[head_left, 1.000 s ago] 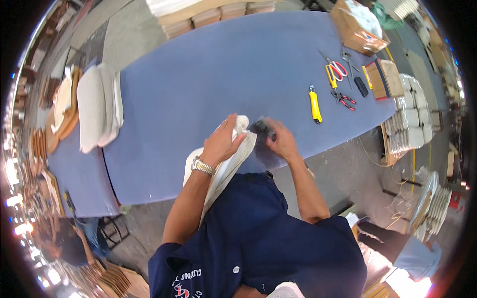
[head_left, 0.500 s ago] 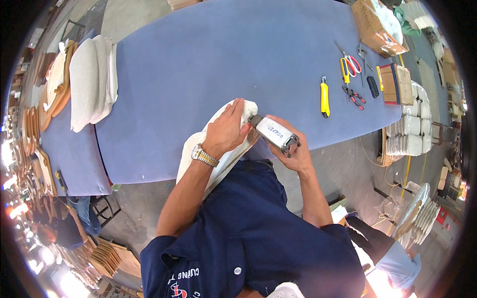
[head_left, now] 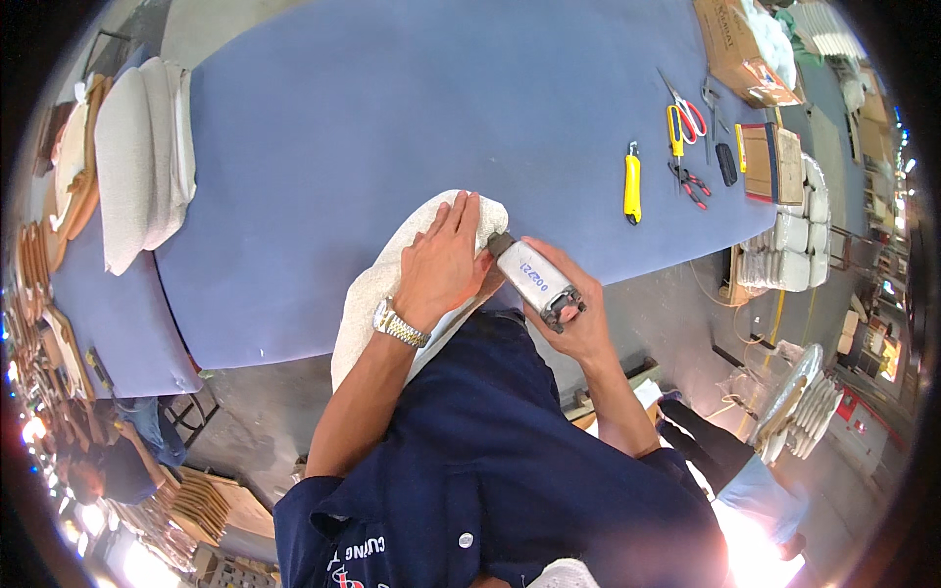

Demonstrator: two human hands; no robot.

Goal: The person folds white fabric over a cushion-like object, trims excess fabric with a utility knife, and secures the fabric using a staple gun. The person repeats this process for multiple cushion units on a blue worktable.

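A cream fabric-covered seat panel (head_left: 365,299) leans at the near edge of the blue-topped table, tilted against my body. My left hand (head_left: 441,267) lies flat on its fabric, fingers stretched toward the far rounded end, with a watch on the wrist. A staple gun (head_left: 532,270) with a silver-white body is in my right hand (head_left: 586,318), whose fingers wrap its handle. The gun's dark nose meets the panel's edge, close to my left thumb. The underside of the panel is mostly hidden.
A yellow utility knife (head_left: 632,184), scissors (head_left: 692,120) and red-handled pliers (head_left: 692,184) lie on the blue table (head_left: 412,108) at right, near a cardboard box (head_left: 737,49). Cream panels (head_left: 147,162) are stacked at left. A person (head_left: 720,456) is behind me on the right.
The view has shifted slightly, so the table's things sit further left. My left hand stays flat on the panel and the staple gun stays at its edge, tilted a little differently.
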